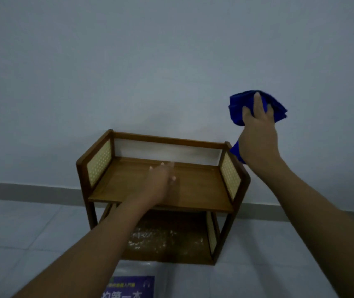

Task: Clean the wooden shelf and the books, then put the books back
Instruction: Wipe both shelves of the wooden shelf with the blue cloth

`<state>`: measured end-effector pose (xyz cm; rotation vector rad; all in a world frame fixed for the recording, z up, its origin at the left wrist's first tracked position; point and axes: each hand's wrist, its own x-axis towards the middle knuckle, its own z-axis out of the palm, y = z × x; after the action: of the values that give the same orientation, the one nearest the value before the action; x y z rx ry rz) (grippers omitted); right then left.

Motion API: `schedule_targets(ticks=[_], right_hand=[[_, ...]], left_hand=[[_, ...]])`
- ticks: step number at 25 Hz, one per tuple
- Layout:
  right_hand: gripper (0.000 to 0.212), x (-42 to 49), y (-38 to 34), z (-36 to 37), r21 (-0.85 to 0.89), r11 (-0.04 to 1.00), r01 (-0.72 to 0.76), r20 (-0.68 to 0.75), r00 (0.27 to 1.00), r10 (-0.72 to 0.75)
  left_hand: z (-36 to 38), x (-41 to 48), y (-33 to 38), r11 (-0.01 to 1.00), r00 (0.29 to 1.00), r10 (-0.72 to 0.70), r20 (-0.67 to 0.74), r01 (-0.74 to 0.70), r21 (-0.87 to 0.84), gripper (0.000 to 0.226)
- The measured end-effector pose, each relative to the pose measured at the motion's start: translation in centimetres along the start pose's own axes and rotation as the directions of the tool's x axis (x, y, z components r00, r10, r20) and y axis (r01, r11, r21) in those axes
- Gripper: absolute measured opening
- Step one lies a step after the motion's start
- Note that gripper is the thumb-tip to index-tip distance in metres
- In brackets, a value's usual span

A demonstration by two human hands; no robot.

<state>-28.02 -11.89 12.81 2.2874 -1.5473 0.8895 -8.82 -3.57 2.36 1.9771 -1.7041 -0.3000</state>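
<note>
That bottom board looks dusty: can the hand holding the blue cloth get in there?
Probably yes. The right hand with the blue cloth is raised beside the shelf; the lower board is open in front and nothing stands on it. Only the left forearm crosses part of the opening.

Shelf [201, 190] on floor [21, 233] against wall [128, 61], book [128, 287] just before it, cloth [238, 108] above its right end

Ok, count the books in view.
1: a blue-purple covered book in front of the brown wooden shelf, cut by the picture's bottom edge. More may lie outside the frame.
</note>
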Motion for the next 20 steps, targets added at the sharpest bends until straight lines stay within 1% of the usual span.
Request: schedule_targets(ticks=[1, 2, 3, 4, 5, 6, 7, 8, 9, 11, 14, 16, 18, 20], right_hand=[[0.056, -0.3, 0.5, -0.6, -0.051, 0.998, 0.024, 0.03, 0.999, -0.023], [0.051, -0.7, 0.9, -0.6, -0.114, 0.992, 0.049, 0.117, 0.993, -0.035], [0.047, -1.4, 1.0, -0.1, -0.168, 0.983, 0.075, 0.242, 0.97, -0.032], [0.046, -2.2, 1.2, 1.1, -0.185, 0.978, 0.092, 0.38, 0.925, -0.015], [0.047, -2.9, 1.4, 2.3, -0.189, 0.974, 0.126, 0.501, 0.865, -0.015], [0.047, -3.7, 1.8, 3.8, -0.181, 0.964, 0.194, 0.578, 0.814, -0.055], [0.046, -4.1, 2.3, 4.9, -0.182, 0.947, 0.264, 0.597, 0.795, -0.107], [0.047, -4.0, 3.0, 5.8, -0.177, 0.939, 0.294, 0.603, 0.787, -0.133], [0.051, -3.5, 3.7, 6.5, -0.152, 0.948, 0.278, 0.606, 0.784, -0.133], [0.06, -2.1, 4.5, 7.3, -0.083, 0.979, 0.188, 0.633, 0.768, -0.094], [0.062, 0.0, 4.7, 8.4, -0.046, 0.99, 0.13, 0.679, 0.731, -0.065], [0.062, 1.1, 4.6, 9.0, -0.057, 0.994, 0.094, 0.689, 0.724, -0.029], [0.06, 2.0, 4.3, 9.4, -0.097, 0.993, 0.072, 0.681, 0.732, 0.014], [0.057, 2.6, 3.9, 9.5, -0.171, 0.981, 0.092, 0.666, 0.745, 0.046]], left_hand=[[0.6, -0.4, 0.1, 1.0, 0.999, 0.012, 0.052, -0.012, 0.007, 0.051], [1.3, -0.6, 0.0, 0.999, 0.995, 0.04, 0.096, -0.042, 0.027, 0.051], [1.8, -1.0, -0.2, 0.997, 0.988, 0.069, 0.137, -0.074, 0.037, 0.049], [2.3, -1.2, -0.5, 0.996, 0.983, 0.086, 0.163, -0.09, 0.021, 0.046], [2.6, -1.5, -0.7, 0.995, 0.979, 0.098, 0.18, -0.099, -0.002, 0.043], [2.9, -1.5, -0.9, 0.994, 0.976, 0.106, 0.193, -0.104, -0.023, 0.041], [3.2, -1.5, -1.0, 0.994, 0.972, 0.113, 0.204, -0.109, -0.027, 0.043], [3.6, -1.5, -1.3, 0.993, 0.97, 0.119, 0.211, -0.117, -0.022, 0.047], [3.9, -1.4, -1.6, 0.993, 0.969, 0.12, 0.218, -0.117, -0.026, 0.05], [4.6, -1.2, -2.2, 0.993, 0.969, 0.112, 0.222, -0.101, -0.059, 0.051], [5.4, -0.9, -3.0, 0.991, 0.969, 0.118, 0.217, -0.1, -0.092, 0.051], [5.4, -0.8, -3.2, 0.991, 0.963, 0.13, 0.235, -0.117, -0.069, 0.054], [5.4, -0.9, -3.5, 0.984, 0.949, 0.173, 0.265, -0.176, -0.011, 0.057], [5.6, -0.8, -3.8, 0.975, 0.944, 0.207, 0.258, -0.221, 0.028, 0.057]])
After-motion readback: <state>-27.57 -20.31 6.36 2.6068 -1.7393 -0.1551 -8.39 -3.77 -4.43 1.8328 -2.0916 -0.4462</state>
